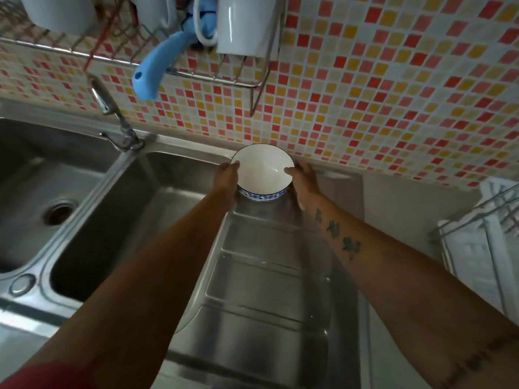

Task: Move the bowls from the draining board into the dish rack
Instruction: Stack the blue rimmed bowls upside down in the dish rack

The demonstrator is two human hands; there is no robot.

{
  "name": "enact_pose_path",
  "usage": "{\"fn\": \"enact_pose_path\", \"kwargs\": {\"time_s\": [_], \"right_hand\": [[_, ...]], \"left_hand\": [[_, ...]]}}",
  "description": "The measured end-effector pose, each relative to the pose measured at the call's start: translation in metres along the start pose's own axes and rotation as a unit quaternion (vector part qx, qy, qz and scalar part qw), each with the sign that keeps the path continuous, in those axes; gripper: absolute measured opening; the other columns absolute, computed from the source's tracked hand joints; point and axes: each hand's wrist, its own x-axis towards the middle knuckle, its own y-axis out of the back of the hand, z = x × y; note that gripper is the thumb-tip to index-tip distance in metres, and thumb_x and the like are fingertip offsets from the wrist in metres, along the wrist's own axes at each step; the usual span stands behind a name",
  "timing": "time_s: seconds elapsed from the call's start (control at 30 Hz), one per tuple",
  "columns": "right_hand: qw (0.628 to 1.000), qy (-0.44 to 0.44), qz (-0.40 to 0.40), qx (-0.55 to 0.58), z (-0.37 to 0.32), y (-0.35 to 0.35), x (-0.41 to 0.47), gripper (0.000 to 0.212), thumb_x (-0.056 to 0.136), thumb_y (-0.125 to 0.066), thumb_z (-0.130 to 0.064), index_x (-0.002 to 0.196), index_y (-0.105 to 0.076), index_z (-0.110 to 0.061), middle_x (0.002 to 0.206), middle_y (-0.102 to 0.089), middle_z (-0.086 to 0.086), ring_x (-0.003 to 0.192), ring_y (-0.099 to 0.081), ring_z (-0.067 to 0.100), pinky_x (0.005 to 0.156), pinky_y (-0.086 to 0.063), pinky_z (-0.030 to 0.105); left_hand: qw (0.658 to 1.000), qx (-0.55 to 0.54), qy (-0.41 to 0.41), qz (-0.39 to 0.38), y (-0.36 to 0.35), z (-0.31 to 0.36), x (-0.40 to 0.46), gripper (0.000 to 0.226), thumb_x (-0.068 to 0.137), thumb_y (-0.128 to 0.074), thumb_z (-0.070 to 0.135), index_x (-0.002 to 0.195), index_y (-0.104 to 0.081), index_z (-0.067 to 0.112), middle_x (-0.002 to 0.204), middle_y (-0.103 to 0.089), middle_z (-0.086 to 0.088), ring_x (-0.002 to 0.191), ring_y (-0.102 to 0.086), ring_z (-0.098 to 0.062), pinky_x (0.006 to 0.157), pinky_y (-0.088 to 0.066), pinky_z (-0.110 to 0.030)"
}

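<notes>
A white bowl with a blue patterned outside and dark rim sits upright at the far end of the steel draining board, close to the tiled wall. My left hand grips its left side, thumb on the rim. On the bowl's right side, my right hand holds it with the thumb over the rim. A wire dish rack on a white tray shows at the right edge; whether anything lies in it is out of view.
Two steel sink basins lie to the left, with a tap behind them. A wall-mounted wire shelf above holds white mugs and a blue-handled utensil. A mosaic tiled wall runs behind.
</notes>
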Motion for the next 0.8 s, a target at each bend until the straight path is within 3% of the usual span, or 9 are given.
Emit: {"fn": "enact_pose_path", "kwargs": {"time_s": [0.1,0.17,0.3,0.5,0.67,0.8], "right_hand": [[1.000,0.024,-0.010,0.014,0.006,-0.008,0.002,0.051,0.087,-0.050,-0.003,0.136,-0.049,-0.014,0.133,-0.054,0.010,0.116,-0.052,0.029,0.094,-0.048,0.044],[0.999,0.028,-0.013,0.017,0.012,-0.011,0.004,0.055,0.086,-0.044,0.002,0.138,-0.047,-0.015,0.131,-0.054,0.010,0.113,-0.050,0.027,0.090,-0.046,0.039],[0.999,0.028,0.008,0.026,0.018,-0.015,0.008,0.058,0.084,-0.039,0.004,0.138,-0.047,-0.015,0.137,-0.052,0.013,0.121,-0.049,0.031,0.087,-0.044,0.036],[0.999,0.000,0.015,0.042,0.011,-0.015,0.006,0.060,0.083,-0.037,0.007,0.137,-0.048,-0.014,0.138,-0.052,0.014,0.121,-0.050,0.033,0.095,-0.048,0.042],[0.998,0.028,0.028,0.058,-0.024,0.001,-0.025,0.060,0.084,-0.034,0.009,0.136,-0.050,-0.015,0.135,-0.054,0.012,0.120,-0.050,0.031,0.096,-0.049,0.042],[0.995,0.046,0.034,0.077,-0.059,0.042,-0.070,0.060,0.084,-0.034,0.009,0.133,-0.054,-0.017,0.133,-0.055,0.010,0.112,-0.050,0.027,0.084,-0.048,0.039]], "left_hand": [[0.999,-0.010,-0.039,0.006,-0.005,-0.012,0.015,0.039,0.099,-0.045,0.014,0.138,-0.048,0.011,0.135,-0.055,-0.017,0.122,-0.055,-0.037,0.098,-0.050,-0.048],[0.998,0.000,-0.055,0.007,-0.005,-0.023,0.026,0.044,0.096,-0.040,0.006,0.138,-0.049,0.010,0.137,-0.055,-0.020,0.124,-0.053,-0.041,0.102,-0.047,-0.058],[0.997,0.016,-0.065,0.030,-0.010,-0.017,0.011,0.052,0.091,-0.035,-0.003,0.138,-0.051,0.013,0.137,-0.055,-0.015,0.121,-0.053,-0.036,0.100,-0.049,-0.055],[0.998,-0.004,-0.062,0.033,-0.013,-0.015,0.005,0.056,0.089,-0.035,-0.006,0.137,-0.053,0.015,0.135,-0.056,-0.013,0.119,-0.054,-0.035,0.096,-0.053,-0.051],[0.994,-0.092,-0.050,-0.004,-0.020,-0.002,-0.027,0.055,0.091,-0.037,-0.004,0.140,-0.049,0.018,0.130,-0.054,-0.006,0.112,-0.052,-0.030,0.079,-0.053,-0.041],[0.985,-0.155,-0.043,-0.069,-0.035,0.006,-0.075,0.048,0.093,-0.046,0.011,0.139,-0.049,0.023,0.140,-0.055,-0.008,0.123,-0.053,-0.038,0.092,-0.054,-0.053]]}}
